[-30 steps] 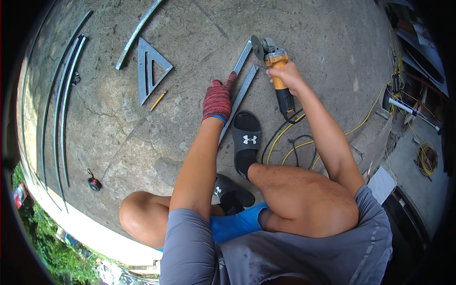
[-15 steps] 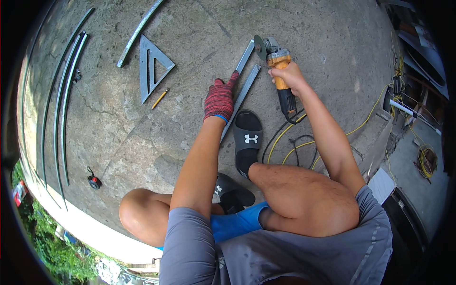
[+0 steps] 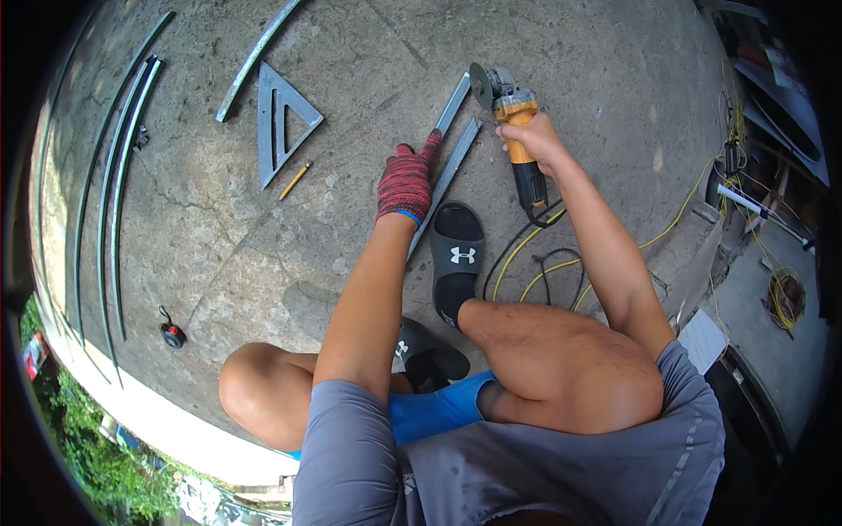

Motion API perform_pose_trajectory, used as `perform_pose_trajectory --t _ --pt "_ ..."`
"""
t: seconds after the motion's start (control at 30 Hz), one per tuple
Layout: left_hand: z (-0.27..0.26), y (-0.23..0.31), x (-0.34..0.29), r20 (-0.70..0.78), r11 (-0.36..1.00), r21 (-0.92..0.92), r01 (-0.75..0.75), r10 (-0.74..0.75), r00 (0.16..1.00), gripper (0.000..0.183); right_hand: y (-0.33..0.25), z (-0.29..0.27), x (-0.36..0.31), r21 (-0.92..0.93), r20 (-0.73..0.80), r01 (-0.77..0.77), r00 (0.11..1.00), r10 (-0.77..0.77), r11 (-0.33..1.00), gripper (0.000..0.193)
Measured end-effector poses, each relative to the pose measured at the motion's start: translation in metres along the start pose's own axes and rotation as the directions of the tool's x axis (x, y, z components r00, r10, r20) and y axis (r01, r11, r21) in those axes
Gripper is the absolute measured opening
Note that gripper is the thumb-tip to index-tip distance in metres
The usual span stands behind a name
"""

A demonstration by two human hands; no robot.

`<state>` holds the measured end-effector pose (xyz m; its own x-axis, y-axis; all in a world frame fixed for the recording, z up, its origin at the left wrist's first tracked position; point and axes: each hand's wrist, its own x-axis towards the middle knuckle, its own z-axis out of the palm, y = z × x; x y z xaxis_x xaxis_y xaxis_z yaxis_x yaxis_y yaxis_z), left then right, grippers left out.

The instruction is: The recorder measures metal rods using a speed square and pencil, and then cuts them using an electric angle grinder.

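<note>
My left hand (image 3: 405,182), in a red knit glove, presses down on two long grey metal bars (image 3: 453,162) that lie side by side on the concrete floor. My right hand (image 3: 531,138) grips the orange and black body of an angle grinder (image 3: 513,118). Its disc (image 3: 480,85) sits at the far end of the bars. The grinder's black cord (image 3: 526,241) trails back toward my right leg. I squat on the floor, with one foot in a black slide sandal (image 3: 456,259) next to the bars.
A grey metal triangle square (image 3: 279,118) and a yellow pencil (image 3: 296,180) lie to the left. Long curved metal strips (image 3: 114,202) run along the far left, one more (image 3: 254,57) at the top. A small tape measure (image 3: 172,333) lies near the floor's edge. Yellow cables (image 3: 667,228) run right.
The grinder and my right hand have shifted slightly left, bringing the disc nearer the end of the bars. My left hand stays on the bars.
</note>
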<state>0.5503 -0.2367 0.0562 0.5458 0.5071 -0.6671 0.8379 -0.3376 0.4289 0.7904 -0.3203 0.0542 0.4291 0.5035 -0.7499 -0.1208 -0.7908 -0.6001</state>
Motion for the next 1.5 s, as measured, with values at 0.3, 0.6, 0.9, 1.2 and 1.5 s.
perform_pose_trajectory --t 0.3,0.6,0.9,1.2,1.5 --pt "-0.004 -0.001 -0.002 0.015 0.999 -0.038 -0.003 0.003 1.0 0.071 -0.007 0.003 -0.006 -0.045 -0.006 -0.018 1.0 0.018 0.999 0.028" --pt "-0.003 -0.001 -0.001 -0.003 0.999 -0.041 0.002 -0.002 1.0 0.069 -0.003 0.003 -0.001 -0.007 -0.011 0.012 1.0 -0.012 1.0 0.025" --pt "-0.002 -0.001 -0.004 -0.017 0.998 -0.064 0.0 -0.001 1.0 0.07 0.002 0.0 0.006 -0.005 0.008 0.03 1.0 -0.03 1.0 0.025" --pt "-0.002 -0.002 -0.007 -0.044 0.997 -0.077 -0.018 0.014 0.999 0.067 -0.009 0.005 -0.001 0.003 -0.012 0.019 1.0 -0.019 1.0 0.021" --pt "0.0 -0.003 -0.006 -0.058 0.997 -0.07 -0.019 0.015 0.998 0.065 -0.014 0.004 0.002 -0.003 -0.009 0.021 1.0 -0.021 1.0 0.02"
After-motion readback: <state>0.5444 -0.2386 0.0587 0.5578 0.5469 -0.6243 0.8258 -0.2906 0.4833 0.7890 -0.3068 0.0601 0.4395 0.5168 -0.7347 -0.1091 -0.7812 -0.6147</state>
